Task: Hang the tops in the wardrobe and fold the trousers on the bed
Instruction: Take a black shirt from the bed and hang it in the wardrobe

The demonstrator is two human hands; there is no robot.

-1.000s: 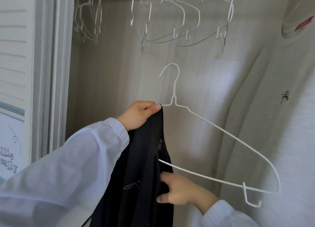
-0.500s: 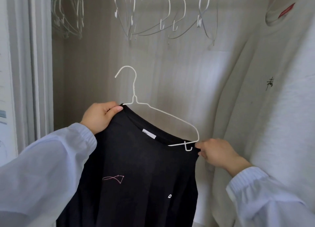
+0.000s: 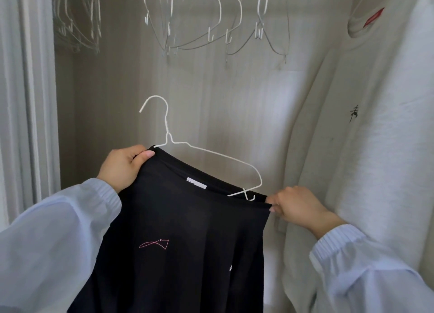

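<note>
Black top (image 3: 183, 230) half on a white wire hanger (image 3: 212, 154), left hand (image 3: 122, 167) pinching its collar beside the hanger neck, right hand (image 3: 298, 207) pinching the collar's other end, white sweatshirt (image 3: 380, 148) right of the hanger

Both arms in loose pale-blue sleeves (image 3: 51, 237), thin smooth fabric, gathered ribbed elastic cuffs (image 3: 338, 238) at wrists.

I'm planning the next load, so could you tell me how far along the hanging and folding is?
Done: a white sweatshirt already hangs in the wardrobe. In hand: the left hand and right hand stretch a black top over a white wire hanger, not yet hooked up. Left: hooking it up; no trousers or bed are in view.
</note>
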